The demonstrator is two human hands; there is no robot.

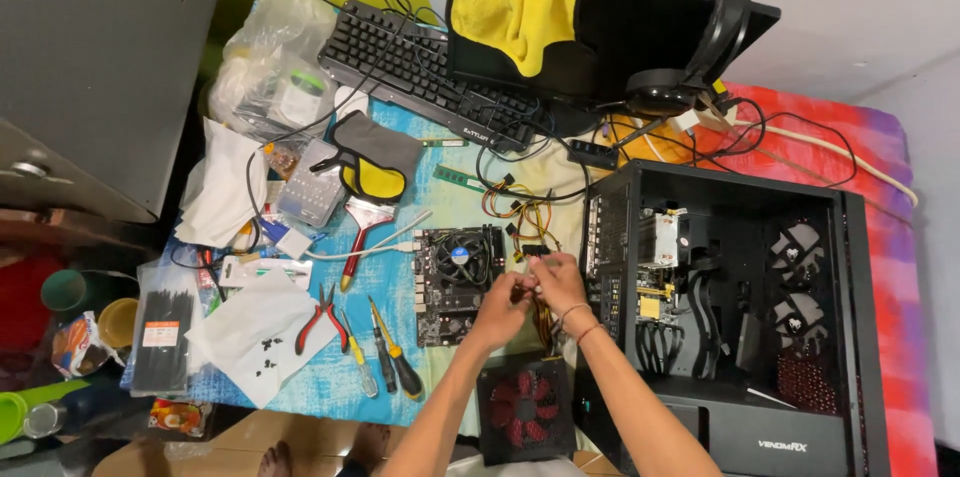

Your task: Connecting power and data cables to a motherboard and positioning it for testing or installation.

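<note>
Near the front edge of the tabletop, between motherboard and case, both hands are held together over a bundle of yellow and black power cables (538,227). The left hand (503,309) has its fingers curled and pressed together around the cable end; the right hand (558,280) pinches the same cable end from the other side, fingertips closed on a small dark connector, its detail too small to tell. The cable bundle runs from the hands toward the back edge, beside the black computer case (735,322), which lies open at the right side. A motherboard (458,282) is seen just left of the hands. A power supply with a red fan (525,409) sits at the front edge, below the wrists. Red-handled pliers (322,322) and screwdrivers (392,357) lie further left.
</note>
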